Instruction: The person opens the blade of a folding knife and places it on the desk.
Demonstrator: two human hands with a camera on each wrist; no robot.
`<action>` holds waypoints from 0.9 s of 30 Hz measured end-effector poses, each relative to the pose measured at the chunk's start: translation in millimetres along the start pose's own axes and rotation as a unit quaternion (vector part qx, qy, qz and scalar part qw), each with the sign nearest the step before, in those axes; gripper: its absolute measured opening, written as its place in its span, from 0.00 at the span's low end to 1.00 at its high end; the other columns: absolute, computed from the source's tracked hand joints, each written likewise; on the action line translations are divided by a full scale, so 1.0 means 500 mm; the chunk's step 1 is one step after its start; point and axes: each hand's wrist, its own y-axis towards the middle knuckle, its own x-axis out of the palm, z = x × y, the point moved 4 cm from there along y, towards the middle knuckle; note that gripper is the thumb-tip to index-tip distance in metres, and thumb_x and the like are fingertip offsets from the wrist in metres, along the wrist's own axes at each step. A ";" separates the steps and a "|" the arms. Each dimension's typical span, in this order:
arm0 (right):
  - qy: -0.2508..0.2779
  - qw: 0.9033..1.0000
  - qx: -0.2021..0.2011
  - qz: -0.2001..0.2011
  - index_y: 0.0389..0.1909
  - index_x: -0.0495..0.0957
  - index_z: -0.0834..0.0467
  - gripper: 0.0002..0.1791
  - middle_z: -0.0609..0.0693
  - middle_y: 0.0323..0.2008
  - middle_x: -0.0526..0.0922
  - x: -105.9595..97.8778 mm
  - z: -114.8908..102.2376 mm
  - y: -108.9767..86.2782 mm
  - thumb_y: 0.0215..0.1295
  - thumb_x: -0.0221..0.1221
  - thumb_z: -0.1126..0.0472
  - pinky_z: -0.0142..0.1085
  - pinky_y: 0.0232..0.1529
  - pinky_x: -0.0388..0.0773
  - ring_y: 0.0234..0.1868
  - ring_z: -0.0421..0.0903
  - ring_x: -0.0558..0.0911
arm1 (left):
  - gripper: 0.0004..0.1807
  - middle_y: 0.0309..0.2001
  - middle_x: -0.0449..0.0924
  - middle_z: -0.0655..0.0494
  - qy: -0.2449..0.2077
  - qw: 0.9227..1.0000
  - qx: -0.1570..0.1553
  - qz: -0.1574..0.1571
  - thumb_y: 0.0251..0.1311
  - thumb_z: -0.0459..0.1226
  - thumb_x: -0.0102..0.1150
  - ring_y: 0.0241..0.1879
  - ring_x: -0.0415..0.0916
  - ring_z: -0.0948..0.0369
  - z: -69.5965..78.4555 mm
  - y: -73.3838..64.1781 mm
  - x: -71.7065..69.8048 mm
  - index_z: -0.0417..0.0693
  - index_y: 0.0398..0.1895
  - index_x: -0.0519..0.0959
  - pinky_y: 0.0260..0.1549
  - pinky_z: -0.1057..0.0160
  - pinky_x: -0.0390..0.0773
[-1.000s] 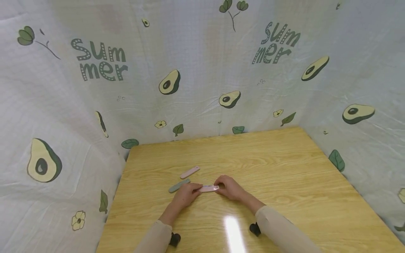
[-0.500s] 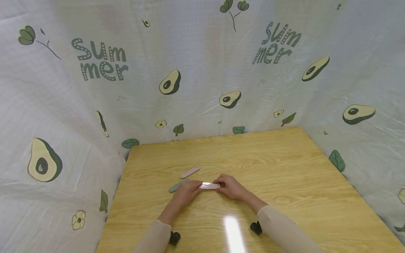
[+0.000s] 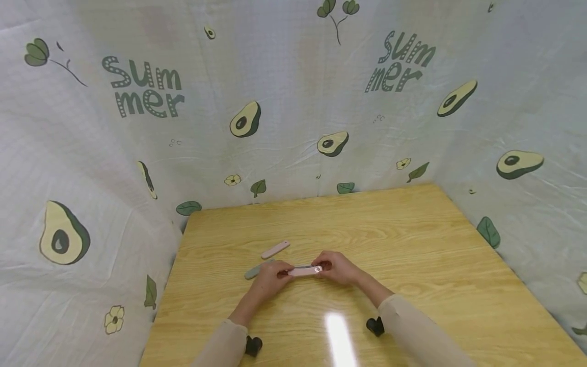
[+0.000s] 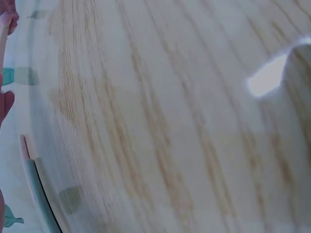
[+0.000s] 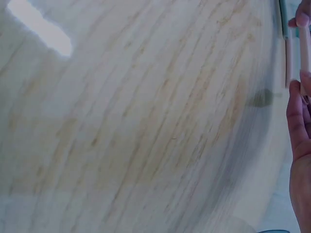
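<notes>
Between my two hands is a slim pink bar with rounded ends [image 3: 303, 271], held level above the wooden table. A thin dark strip runs along its far edge, and a small shiny mark shows near its right end; its exact kind is not clear. My left hand [image 3: 271, 278] pinches the left end between thumb and fingers. At the right end, my right hand [image 3: 339, 268] pinches it the same way. In the right wrist view the pink bar [image 5: 304, 51] spans both hands, while the left wrist view catches only fingertips at its edge.
Beyond my left hand, a similar pink bar [image 3: 275, 250] with a hole at one end lies on the table [image 3: 367, 229]. A grey-green bar [image 3: 254, 271] lies nearer, partly behind that hand. Cloth with avocado prints [image 3: 293, 102] hangs around the back and sides.
The held bar has tilted: its bright glare is gone and the dark strip along its far edge now shows. My right hand has shifted slightly right. The bars on the table stay put.
</notes>
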 end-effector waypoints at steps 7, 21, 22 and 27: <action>0.109 0.992 0.071 0.004 0.48 0.81 0.61 0.15 0.56 0.44 0.84 -0.005 0.019 -0.004 0.60 0.66 0.63 0.26 0.37 0.80 0.38 0.37 0.80 | 0.12 0.45 0.84 0.51 -0.171 0.976 -0.131 -0.025 0.57 0.41 0.68 0.40 0.83 0.62 -0.023 0.001 0.008 0.50 0.44 0.85 0.37 0.71 0.84; 0.329 0.934 0.133 0.043 0.51 0.74 0.74 0.18 0.47 0.36 0.86 0.017 0.025 0.002 0.65 0.61 0.66 0.45 0.50 0.84 0.39 0.39 0.84 | 0.15 0.43 0.85 0.43 -0.333 0.920 -0.206 0.003 0.58 0.33 0.66 0.35 0.82 0.67 -0.027 0.009 0.014 0.34 0.46 0.81 0.37 0.68 0.84; 0.333 0.933 0.132 0.043 0.51 0.74 0.74 0.18 0.48 0.37 0.87 0.017 0.022 0.002 0.65 0.60 0.66 0.45 0.51 0.83 0.40 0.39 0.84 | 0.15 0.43 0.84 0.41 -0.339 0.919 -0.202 0.002 0.58 0.32 0.65 0.35 0.82 0.66 -0.027 0.010 0.015 0.33 0.46 0.81 0.37 0.68 0.85; 0.367 0.921 0.127 0.024 0.53 0.70 0.79 0.20 0.55 0.41 0.86 0.025 0.015 0.003 0.67 0.58 0.68 0.48 0.55 0.80 0.43 0.40 0.84 | 0.15 0.45 0.84 0.40 -0.342 0.918 -0.201 -0.015 0.59 0.33 0.65 0.37 0.82 0.66 -0.029 0.009 0.020 0.32 0.47 0.81 0.38 0.70 0.83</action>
